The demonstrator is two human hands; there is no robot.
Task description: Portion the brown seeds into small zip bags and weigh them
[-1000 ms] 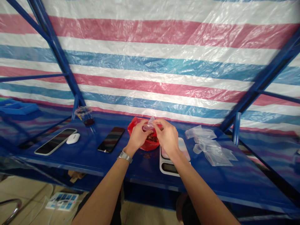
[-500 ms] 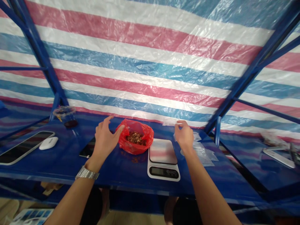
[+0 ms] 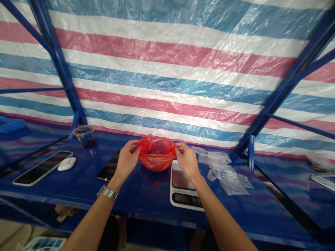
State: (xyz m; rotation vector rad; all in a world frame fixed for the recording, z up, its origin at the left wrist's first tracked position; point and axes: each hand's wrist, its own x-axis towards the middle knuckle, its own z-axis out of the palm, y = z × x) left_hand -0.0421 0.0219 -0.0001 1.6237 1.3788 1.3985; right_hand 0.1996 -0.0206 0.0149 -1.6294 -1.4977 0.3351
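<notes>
A red plastic bag (image 3: 157,163) sits on the blue table, its mouth spread wide. Small brown dried pieces (image 3: 155,152) show inside it, mostly hidden by the near side of the bag. My left hand (image 3: 128,158) pinches the left edge of the bag's rim. On the opposite edge, my right hand (image 3: 186,158) grips the rim between thumb and fingers. Below my right hand lies a white kitchen scale (image 3: 180,181), partly covered by the hand and forearm. Several clear plastic bags (image 3: 227,170) lie to the right of the scale.
On the left are a phone (image 3: 43,169), a white earbud case (image 3: 67,164) and a clear cup (image 3: 85,136) with dark liquid. A dark phone (image 3: 111,167) lies behind my left wrist. Striped tarp (image 3: 167,87) and blue metal posts stand behind the blue table (image 3: 146,202).
My right hand has moved left from the clear bags to the red bag's rim. My left hand has closed on the other side, and the bag's rim is now pulled up and outward.
</notes>
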